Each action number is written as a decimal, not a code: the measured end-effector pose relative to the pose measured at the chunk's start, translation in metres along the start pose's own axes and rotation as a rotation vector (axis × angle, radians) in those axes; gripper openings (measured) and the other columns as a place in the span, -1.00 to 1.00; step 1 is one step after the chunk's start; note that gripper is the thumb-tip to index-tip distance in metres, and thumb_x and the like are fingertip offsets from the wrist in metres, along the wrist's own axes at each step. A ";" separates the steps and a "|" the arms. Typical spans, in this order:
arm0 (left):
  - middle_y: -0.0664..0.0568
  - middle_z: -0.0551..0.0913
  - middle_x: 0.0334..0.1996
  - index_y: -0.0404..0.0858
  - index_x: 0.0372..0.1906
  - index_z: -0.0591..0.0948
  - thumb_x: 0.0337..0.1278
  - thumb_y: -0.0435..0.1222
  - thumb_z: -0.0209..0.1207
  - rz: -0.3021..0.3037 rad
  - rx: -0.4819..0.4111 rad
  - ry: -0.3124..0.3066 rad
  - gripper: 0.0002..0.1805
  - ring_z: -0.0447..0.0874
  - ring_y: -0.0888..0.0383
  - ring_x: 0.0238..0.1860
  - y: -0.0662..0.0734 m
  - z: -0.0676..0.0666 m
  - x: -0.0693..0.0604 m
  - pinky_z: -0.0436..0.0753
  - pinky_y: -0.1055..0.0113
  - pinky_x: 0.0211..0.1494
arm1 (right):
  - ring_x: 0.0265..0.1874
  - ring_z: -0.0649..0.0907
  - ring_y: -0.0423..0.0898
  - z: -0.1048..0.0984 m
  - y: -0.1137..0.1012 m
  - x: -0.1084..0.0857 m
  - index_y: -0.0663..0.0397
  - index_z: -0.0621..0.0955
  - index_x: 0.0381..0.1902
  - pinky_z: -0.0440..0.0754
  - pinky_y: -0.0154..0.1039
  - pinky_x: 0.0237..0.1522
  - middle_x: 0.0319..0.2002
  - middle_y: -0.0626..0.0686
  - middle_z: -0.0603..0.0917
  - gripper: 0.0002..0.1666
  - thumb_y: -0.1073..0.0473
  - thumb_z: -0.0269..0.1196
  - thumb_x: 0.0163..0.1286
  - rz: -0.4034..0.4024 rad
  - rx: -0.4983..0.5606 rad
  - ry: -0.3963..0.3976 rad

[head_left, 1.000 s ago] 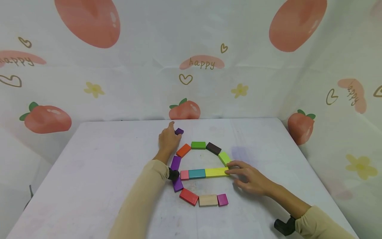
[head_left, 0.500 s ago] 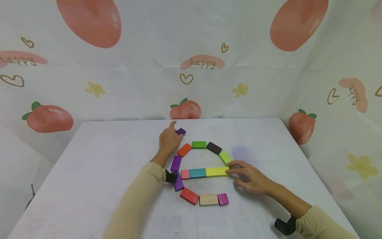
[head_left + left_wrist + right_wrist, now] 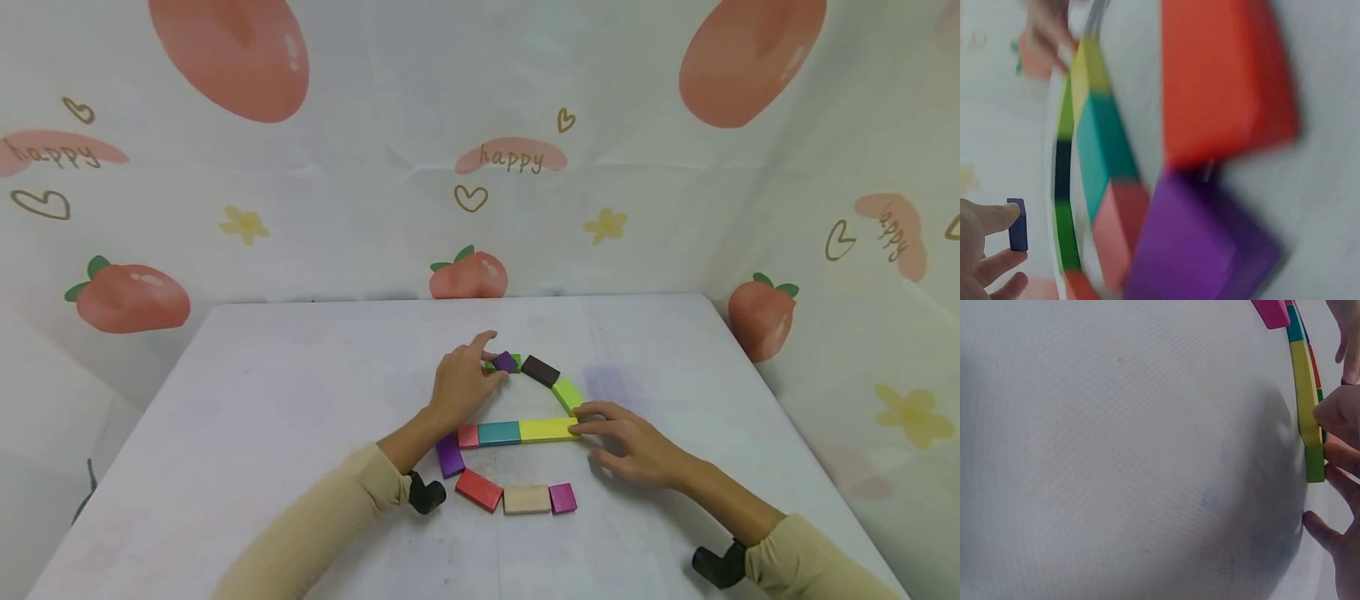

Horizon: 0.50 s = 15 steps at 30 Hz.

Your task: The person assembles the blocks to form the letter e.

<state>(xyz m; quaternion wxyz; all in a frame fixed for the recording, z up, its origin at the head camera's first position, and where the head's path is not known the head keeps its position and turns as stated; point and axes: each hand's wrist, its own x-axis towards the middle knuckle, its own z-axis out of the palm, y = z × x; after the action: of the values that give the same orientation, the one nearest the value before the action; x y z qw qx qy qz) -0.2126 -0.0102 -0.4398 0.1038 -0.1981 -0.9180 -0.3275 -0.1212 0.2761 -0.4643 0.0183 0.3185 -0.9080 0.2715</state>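
Observation:
My left hand (image 3: 462,385) pinches a small purple block (image 3: 506,361) between thumb and finger, raised in front of the green block (image 3: 515,357). In the left wrist view the purple block (image 3: 1017,225) stands upright between the fingertips. My right hand (image 3: 633,444) rests at the right end of the yellow block (image 3: 547,430), with its fingertips against that block and the light green block (image 3: 567,396). Left of the yellow block, a teal block (image 3: 499,433) and a pink block (image 3: 468,436) continue the row. The upper left blocks are hidden behind my left hand in the head view.
Below the row lie a purple block (image 3: 451,455), a red block (image 3: 479,489), a plain wooden block (image 3: 527,499) and a magenta block (image 3: 562,497). A dark block (image 3: 541,371) sits at the upper right of the curve. All rest on the white table (image 3: 262,417).
My left hand has come from the table's far edge, right and nearer, bringing the small purple block over the curve. My right hand has stayed in place.

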 end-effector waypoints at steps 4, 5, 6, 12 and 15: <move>0.05 0.78 -0.15 -0.18 0.34 0.49 0.06 -0.19 0.45 0.078 -0.029 -0.091 -0.30 0.70 0.05 -0.10 0.025 0.006 -0.020 0.64 0.19 -0.06 | 0.21 0.54 0.05 0.000 0.000 0.000 -0.06 0.73 0.04 0.54 0.20 0.14 0.20 0.02 0.57 -0.57 0.31 0.36 0.19 0.006 -0.002 -0.007; 0.07 0.78 -0.14 -0.16 0.35 0.48 0.07 -0.18 0.44 0.094 -0.034 -0.121 -0.30 0.70 0.06 -0.08 0.031 0.007 -0.025 0.63 0.20 -0.03 | 0.21 0.54 0.06 0.000 0.000 0.000 -0.06 0.73 0.04 0.54 0.21 0.13 0.20 0.02 0.57 -0.57 0.31 0.36 0.19 0.006 -0.001 -0.008; 0.08 0.78 -0.14 -0.17 0.35 0.47 0.07 -0.17 0.44 0.116 -0.040 -0.148 -0.29 0.69 0.07 -0.07 0.037 0.009 -0.030 0.63 0.21 -0.03 | 0.21 0.54 0.06 0.000 0.000 0.000 -0.06 0.73 0.05 0.54 0.21 0.13 0.20 0.02 0.57 -0.57 0.31 0.36 0.19 0.007 -0.003 -0.008; 0.18 0.77 -0.18 -0.14 0.36 0.45 0.06 -0.15 0.45 0.220 -0.059 -0.290 -0.27 0.67 0.19 -0.10 0.063 0.019 -0.058 0.57 0.25 0.07 | 0.20 0.55 0.05 0.000 0.001 0.000 -0.05 0.73 0.04 0.55 0.21 0.12 0.19 -0.01 0.58 -0.58 0.31 0.36 0.19 0.002 0.003 0.004; 0.22 0.76 -0.18 -0.13 0.36 0.46 0.05 -0.12 0.45 0.244 -0.067 -0.329 -0.27 0.66 0.25 -0.09 0.071 0.023 -0.068 0.56 0.31 0.06 | 0.20 0.55 0.04 0.001 0.001 0.000 -0.04 0.73 0.03 0.56 0.19 0.12 0.19 -0.02 0.58 -0.57 0.32 0.37 0.18 -0.012 0.012 0.013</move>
<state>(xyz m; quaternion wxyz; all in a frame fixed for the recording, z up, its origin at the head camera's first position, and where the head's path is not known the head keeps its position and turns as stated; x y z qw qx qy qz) -0.1222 0.0346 -0.4397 -0.0156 -0.3618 -0.8804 -0.3062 -0.1215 0.2764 -0.4655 0.0240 0.3223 -0.9043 0.2789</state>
